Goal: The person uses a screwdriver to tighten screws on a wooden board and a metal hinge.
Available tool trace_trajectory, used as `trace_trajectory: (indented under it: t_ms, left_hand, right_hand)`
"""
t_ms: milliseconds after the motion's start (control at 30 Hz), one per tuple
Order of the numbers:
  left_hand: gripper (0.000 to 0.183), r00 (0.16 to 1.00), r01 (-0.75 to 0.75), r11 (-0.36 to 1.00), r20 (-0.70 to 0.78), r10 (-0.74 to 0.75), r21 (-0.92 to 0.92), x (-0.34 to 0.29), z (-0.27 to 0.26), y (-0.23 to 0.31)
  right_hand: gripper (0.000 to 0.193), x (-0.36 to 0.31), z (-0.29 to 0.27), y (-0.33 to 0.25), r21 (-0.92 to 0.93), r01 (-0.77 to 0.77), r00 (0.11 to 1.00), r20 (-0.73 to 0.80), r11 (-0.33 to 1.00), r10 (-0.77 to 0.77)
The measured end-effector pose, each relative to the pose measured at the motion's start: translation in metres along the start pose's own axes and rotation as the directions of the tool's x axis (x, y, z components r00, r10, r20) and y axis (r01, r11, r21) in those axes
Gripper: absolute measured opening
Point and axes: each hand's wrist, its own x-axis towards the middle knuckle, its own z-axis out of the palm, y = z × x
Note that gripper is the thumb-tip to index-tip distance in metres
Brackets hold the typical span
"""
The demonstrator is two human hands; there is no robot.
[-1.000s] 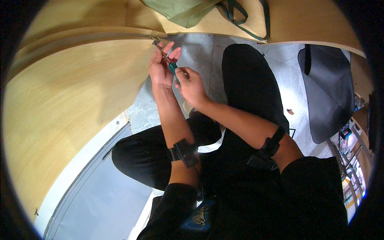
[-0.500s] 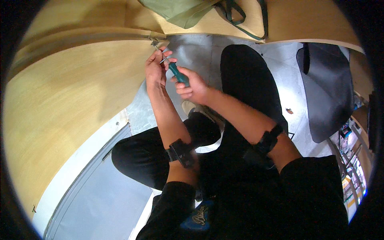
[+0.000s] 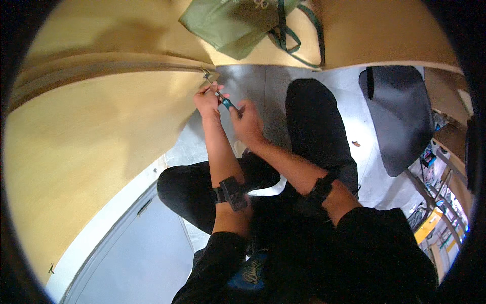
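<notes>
A screwdriver with a teal handle (image 3: 227, 103) slants up and left to a small metal hinge-like fitting (image 3: 206, 74), at the far end of a pale wooden panel (image 3: 101, 121). My left hand (image 3: 207, 102) is closed around the screwdriver's thin shaft, near the fitting. My right hand (image 3: 248, 123) is closed on the handle's rear end, its back turned up and slightly blurred. Its lower fingers are hidden. The exact contact between the tip and the fitting is too small to make out.
A green bag (image 3: 235, 30) with dark straps hangs over the wooden surface ahead. Right of my knees is a dark grey chair seat (image 3: 397, 119). A metal rack with colourful items (image 3: 430, 223) stands at the lower right, and a grey-white panel (image 3: 136, 248) lies lower left.
My right hand has rotated on the screwdriver handle, so its back now faces up and hides more of the handle. My left hand stays on the shaft. The whole view has shifted slightly.
</notes>
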Motion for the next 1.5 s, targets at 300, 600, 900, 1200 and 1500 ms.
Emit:
trace_trajectory:
  t_ms: [300,600,900,1200,1500]
  left_hand:
    - [0.023,0.951,0.228,0.974,0.214,-0.222,-0.004,-0.001,0.008,-0.001]
    - [0.016,0.829,0.451,0.862,0.249,-0.500,0.231,-0.197,-0.014,0.038]
    - [0.017,0.697,0.087,0.962,0.675,-0.243,0.257,-0.483,0.061,0.180]
    - [0.028,0.506,-0.386,0.718,0.784,-0.360,0.579,-0.579,0.168,0.268]
    - [0.023,0.635,-0.734,0.423,0.759,0.148,0.532,-0.525,0.379,0.308]
  right_hand:
    - [0.027,0.060,-0.039,0.020,0.338,-0.913,0.388,0.892,0.227,0.232]
    - [0.024,-0.075,-0.196,-0.047,-0.062,-0.502,0.441,0.839,0.863,0.317]
    - [0.022,-0.204,-0.450,-0.199,-0.144,-0.562,0.517,0.708,0.815,0.481]
    - [0.023,-0.240,-0.582,-0.238,0.259,-0.550,0.834,0.219,0.794,0.507]
    - [0.024,-0.085,-0.693,-0.262,-0.212,-0.281,0.944,-0.234,0.936,0.231]
